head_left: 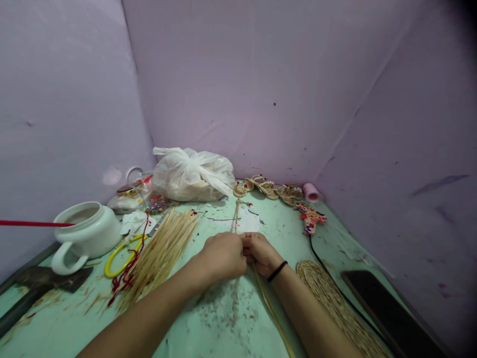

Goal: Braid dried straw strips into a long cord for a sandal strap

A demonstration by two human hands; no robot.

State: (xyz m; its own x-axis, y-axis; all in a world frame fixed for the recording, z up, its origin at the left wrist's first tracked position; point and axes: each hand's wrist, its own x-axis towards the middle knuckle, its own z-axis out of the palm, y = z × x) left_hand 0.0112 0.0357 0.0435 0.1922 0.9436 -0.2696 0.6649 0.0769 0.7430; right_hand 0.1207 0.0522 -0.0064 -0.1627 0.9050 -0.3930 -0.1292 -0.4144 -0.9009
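Observation:
My left hand (224, 254) and my right hand (260, 252) meet at the middle of the table, both closed, with fingertips close together. A thin straw braid (237, 215) runs from my hands away toward the back of the table. Loose straw strands (271, 309) trail from under my right hand toward the front edge. My fingers pinch the straw where braid and strands meet, though the exact grip is hidden behind the left hand. A black band circles my right wrist. Left of my forearm lies a bundle of dry straw (164, 251).
At left are a white pot (91, 233), a hammer (48, 279), yellow-handled scissors (121, 258) and red thread (128, 276). Behind stand a white plastic bag (194, 176), small woven sandals (268, 189) and a pink thread spool (311, 193). A woven sole-shaped piece (331, 303) and black phone (387, 308) lie right.

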